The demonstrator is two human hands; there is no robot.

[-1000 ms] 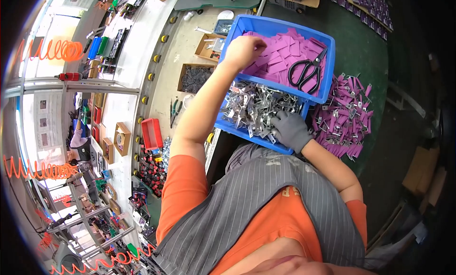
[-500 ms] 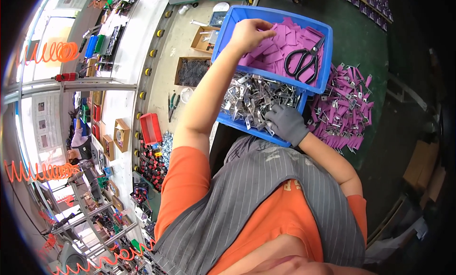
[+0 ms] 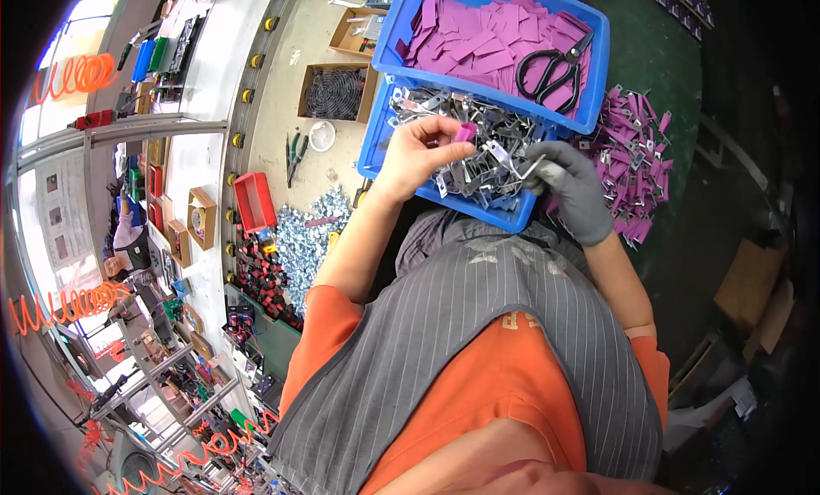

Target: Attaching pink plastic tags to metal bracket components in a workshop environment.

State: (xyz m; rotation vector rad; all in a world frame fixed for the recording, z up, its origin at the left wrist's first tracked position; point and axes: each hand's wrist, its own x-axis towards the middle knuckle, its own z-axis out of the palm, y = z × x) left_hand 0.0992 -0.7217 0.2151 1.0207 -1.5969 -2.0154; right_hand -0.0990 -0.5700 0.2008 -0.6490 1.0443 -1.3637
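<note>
My bare left hand (image 3: pixel 424 156) pinches a small purple sleeve (image 3: pixel 465 133) between thumb and fingers, above the lower blue bin. Facing it, my right hand (image 3: pixel 574 192), in a grey glove, grips a bent metal bracket (image 3: pixel 535 165) in its fingertips; the fingers partly cover it. The lower blue bin (image 3: pixel 369 145) holds a heap of loose metal brackets (image 3: pixel 461 183). Behind it, the upper blue bin (image 3: pixel 598 68) holds flat purple sleeves (image 3: pixel 478 38), with black-handled scissors (image 3: pixel 547 75) lying on top.
Brackets with purple sleeves on them (image 3: pixel 636 166) are piled right of the bins. To the left are a box of dark coiled material (image 3: pixel 335 92), pliers (image 3: pixel 295 158), a white round cup (image 3: pixel 322 136), a red tray (image 3: pixel 254 202) and small bluish metal parts (image 3: pixel 312 239).
My left hand has come back from the upper bin with a purple sleeve. My right hand has lifted off the bracket heap with a bracket. The view has shifted slightly.
</note>
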